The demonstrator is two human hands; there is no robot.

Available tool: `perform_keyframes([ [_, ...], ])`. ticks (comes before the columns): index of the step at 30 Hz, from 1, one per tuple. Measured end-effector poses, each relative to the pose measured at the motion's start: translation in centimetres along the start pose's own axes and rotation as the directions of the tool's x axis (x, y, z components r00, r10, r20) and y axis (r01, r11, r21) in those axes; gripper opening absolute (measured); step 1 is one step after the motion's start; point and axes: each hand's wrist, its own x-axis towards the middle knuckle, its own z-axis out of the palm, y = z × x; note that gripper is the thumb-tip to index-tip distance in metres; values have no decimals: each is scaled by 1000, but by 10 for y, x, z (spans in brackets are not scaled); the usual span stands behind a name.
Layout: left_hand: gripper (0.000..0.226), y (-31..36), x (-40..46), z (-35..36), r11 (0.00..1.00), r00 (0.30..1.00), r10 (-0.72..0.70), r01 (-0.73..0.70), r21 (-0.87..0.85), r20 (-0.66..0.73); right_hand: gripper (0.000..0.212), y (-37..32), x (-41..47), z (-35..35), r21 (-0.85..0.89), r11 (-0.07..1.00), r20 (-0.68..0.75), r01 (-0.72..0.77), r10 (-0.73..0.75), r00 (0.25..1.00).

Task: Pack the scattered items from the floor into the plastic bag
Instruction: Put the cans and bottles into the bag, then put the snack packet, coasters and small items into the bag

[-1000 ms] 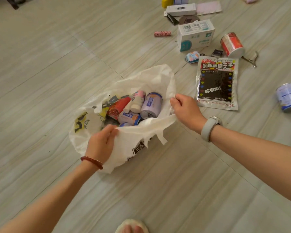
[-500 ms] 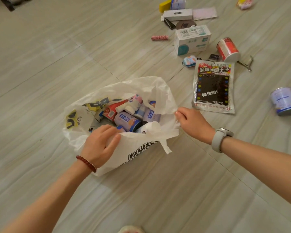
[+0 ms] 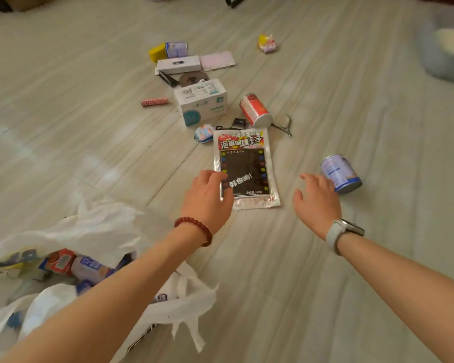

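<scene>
The white plastic bag (image 3: 100,229) lies open at the lower left with several cans and packets inside. A flat black and silver snack packet (image 3: 247,166) lies on the floor ahead. My left hand (image 3: 207,197) is open and overlaps the packet's near left corner, fingers spread. My right hand (image 3: 317,200) hovers open just left of a blue and white can (image 3: 341,174) lying on its side. Farther off lie a red can (image 3: 254,110), a white box (image 3: 201,102) and a pink tube (image 3: 154,101).
More small things lie beyond: a small blue packet (image 3: 204,132), metal nippers (image 3: 283,127), a long white box (image 3: 178,64), a yellow and purple box (image 3: 168,50), a pink sheet (image 3: 216,60), a small snack pack (image 3: 267,43). A grey cushion (image 3: 446,51) sits far right.
Both hands have let go of the bag's rim and reached forward, the left to the snack packet, the right toward the blue can. The view has tilted up.
</scene>
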Motion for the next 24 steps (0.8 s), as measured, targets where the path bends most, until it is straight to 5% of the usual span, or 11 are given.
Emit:
perform_keyframes([
  [3,52,-1,44,56,945,928,-327,320,71,179,45,48,21,-2,-62,979,-26,-194,193,981],
  [7,90,-14,71,109,785,785,-612,589,192,97,59,82,43,1,-25,963,-103,-269,265,959],
  [10,107,-14,74,131,751,773,-633,599,277,45,69,92,62,11,-9,952,-38,-305,305,952],
  [14,101,-7,89,133,714,728,-684,655,247,46,68,94,74,27,68,912,-49,-404,407,912],
  [20,79,-10,103,132,725,726,-680,687,-60,100,65,89,74,35,97,924,-10,-369,372,928],
  [24,64,-13,98,130,589,666,-721,735,-336,192,67,74,56,35,100,919,65,-382,377,924],
])
